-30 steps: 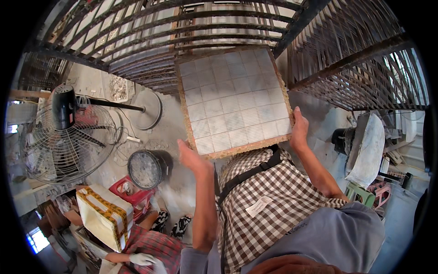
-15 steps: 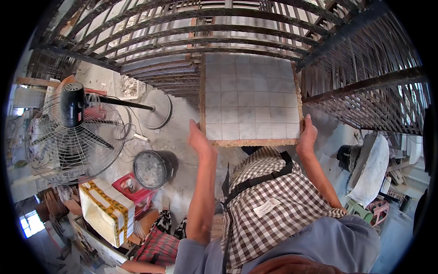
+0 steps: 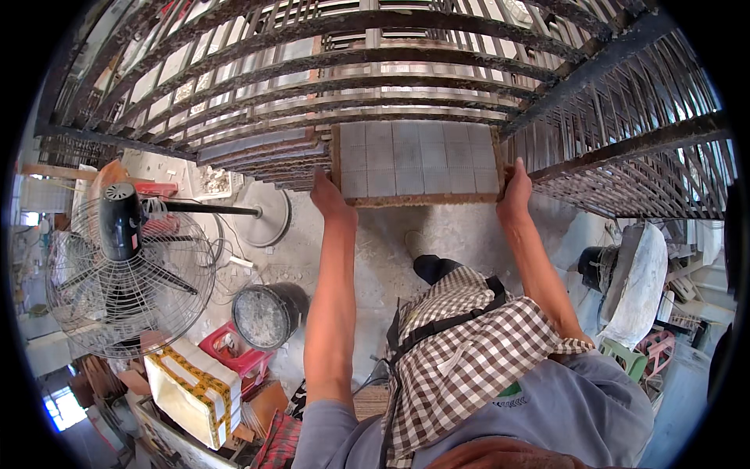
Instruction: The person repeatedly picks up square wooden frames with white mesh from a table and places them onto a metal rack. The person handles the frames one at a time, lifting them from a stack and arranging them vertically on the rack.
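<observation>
A flat board of grey square tiles [image 3: 419,160] with a rough brown edge is level in front of me, its far part under the bars of a dark metal rack [image 3: 344,59]. My left hand [image 3: 332,198] grips its near left edge, thumb pointing up and away. At the near right edge my right hand [image 3: 513,192] grips it the same way. The fingers under the board are hidden. Left of the board, several similar boards [image 3: 269,156] lie stacked on the rack's shelves.
A black standing fan [image 3: 121,234] stands at the left, its round base [image 3: 262,215] on the floor. Below it are a black bucket [image 3: 269,316], a red plastic stool [image 3: 234,352] and a white foam box [image 3: 187,391]. A second slatted rack [image 3: 625,164] is at the right, above a green stool [image 3: 625,359].
Both hands have moved forward, carrying the tile board farther under the rack's bars, so less of it shows. My arms are stretched out more, and a foot now shows below the board.
</observation>
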A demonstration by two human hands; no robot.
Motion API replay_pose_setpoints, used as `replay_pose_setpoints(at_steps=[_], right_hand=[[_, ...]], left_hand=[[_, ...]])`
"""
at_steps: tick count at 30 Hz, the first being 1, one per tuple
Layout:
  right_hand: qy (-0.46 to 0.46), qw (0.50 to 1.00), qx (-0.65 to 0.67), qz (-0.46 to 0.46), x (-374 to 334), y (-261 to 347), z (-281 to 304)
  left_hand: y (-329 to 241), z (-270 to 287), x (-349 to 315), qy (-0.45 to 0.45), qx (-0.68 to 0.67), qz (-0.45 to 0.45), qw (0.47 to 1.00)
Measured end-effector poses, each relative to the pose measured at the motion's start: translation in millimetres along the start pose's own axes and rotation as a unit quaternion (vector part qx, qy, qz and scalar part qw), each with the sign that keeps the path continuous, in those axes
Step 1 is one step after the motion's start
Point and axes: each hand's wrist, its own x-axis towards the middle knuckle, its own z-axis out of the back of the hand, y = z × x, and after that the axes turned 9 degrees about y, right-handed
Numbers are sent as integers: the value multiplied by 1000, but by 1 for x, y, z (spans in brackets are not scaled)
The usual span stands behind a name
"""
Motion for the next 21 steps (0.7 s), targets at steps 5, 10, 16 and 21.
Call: replay_pose_setpoints(at_steps=[5, 10, 16, 21], right_hand=[[-24, 999, 33, -9, 31, -10, -9], [-33, 999, 40, 6, 57, -1, -23], [36, 998, -41, 32, 69, -11, -14], [162, 975, -132, -73, 8, 10, 6]], left_hand=[[-5, -6, 46, 61, -40, -64, 995], [-19, -27, 50, 21, 23, 27, 999], [-10, 6, 74, 54, 88, 35, 994], [-2, 35, 30, 151, 94, 70, 982]])
